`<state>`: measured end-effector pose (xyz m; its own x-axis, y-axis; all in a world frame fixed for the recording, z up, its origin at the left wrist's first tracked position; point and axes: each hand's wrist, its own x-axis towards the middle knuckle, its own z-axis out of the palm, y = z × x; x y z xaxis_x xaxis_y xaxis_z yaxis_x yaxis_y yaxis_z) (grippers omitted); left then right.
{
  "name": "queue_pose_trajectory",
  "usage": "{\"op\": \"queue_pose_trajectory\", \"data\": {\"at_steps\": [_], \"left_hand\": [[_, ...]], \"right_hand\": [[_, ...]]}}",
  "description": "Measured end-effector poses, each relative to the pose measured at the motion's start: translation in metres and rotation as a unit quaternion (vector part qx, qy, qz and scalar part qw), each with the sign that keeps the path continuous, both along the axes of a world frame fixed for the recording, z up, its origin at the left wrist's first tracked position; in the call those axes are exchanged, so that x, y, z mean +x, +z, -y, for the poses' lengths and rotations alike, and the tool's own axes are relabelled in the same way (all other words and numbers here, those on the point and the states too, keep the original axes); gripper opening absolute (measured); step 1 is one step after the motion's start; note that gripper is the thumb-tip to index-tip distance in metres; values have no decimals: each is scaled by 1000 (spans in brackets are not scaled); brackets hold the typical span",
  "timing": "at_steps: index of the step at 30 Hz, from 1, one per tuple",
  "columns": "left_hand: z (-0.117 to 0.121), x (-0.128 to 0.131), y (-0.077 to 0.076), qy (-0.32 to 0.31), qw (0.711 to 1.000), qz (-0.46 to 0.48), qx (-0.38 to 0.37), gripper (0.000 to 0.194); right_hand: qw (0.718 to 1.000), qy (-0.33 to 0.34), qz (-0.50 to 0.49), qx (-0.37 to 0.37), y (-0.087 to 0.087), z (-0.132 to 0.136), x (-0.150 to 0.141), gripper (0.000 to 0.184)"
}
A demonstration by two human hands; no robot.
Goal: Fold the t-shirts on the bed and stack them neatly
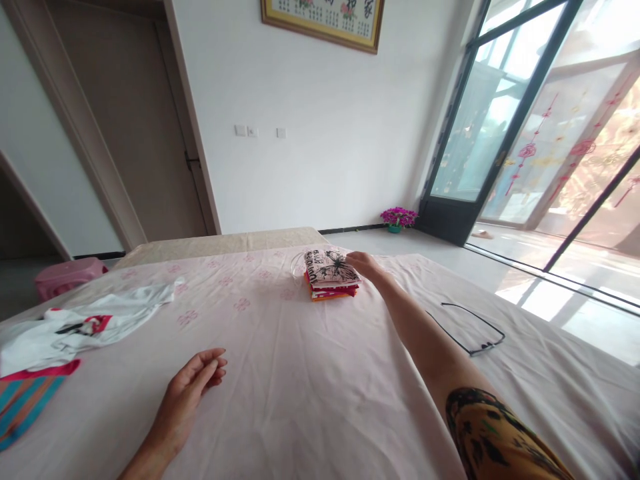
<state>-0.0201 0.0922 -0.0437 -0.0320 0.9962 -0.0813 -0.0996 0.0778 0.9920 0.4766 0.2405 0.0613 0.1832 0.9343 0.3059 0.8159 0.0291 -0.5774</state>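
Note:
A small stack of folded cloths [334, 293] lies on the pale pink bedsheet [280, 373], with red, white and orange edges showing. On top is a folded pink cloth [330, 268] printed with black lettering and a dark plant-like figure. My right hand [367, 264] reaches to its upper right corner, fingers closed at the edge; the fingertips are partly hidden. Near the front, my left hand [197, 375] hovers over the sheet, fingers curled against the thumb and nothing visible in them. A white garment with a red print [85, 327] lies spread at the left.
A striped blue and brown cloth [33, 403] lies at the left edge. Eyeglasses [470, 327] rest beside my right forearm. A thin pale loop [297, 267] lies against the stack. Beyond stand a pink stool [70, 277] and a purple flower pot [397, 219].

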Motion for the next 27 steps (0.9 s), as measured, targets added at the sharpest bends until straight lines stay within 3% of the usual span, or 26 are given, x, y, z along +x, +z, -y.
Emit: {"op": "queue_pose_trajectory", "data": {"at_steps": [5, 12, 17, 22, 27], "left_hand": [[1, 1, 1, 1, 1000, -5, 1, 59], [2, 3, 6, 8, 1000, -4, -1, 58], [3, 2, 7, 5, 1000, -9, -4, 58], [1, 2, 5, 1, 1000, -4, -4, 56], [1, 2, 3, 6, 1000, -2, 0, 55]], "right_hand": [[999, -19, 47, 12, -6, 4, -13, 40], [981, 152, 113, 53, -3, 19, -27, 60], [958, 202, 203, 35, 6, 30, -53, 70], [941, 205, 271, 20, 11, 27, -88, 66], [952, 146, 265, -48, -1, 11, -95, 55]]}}
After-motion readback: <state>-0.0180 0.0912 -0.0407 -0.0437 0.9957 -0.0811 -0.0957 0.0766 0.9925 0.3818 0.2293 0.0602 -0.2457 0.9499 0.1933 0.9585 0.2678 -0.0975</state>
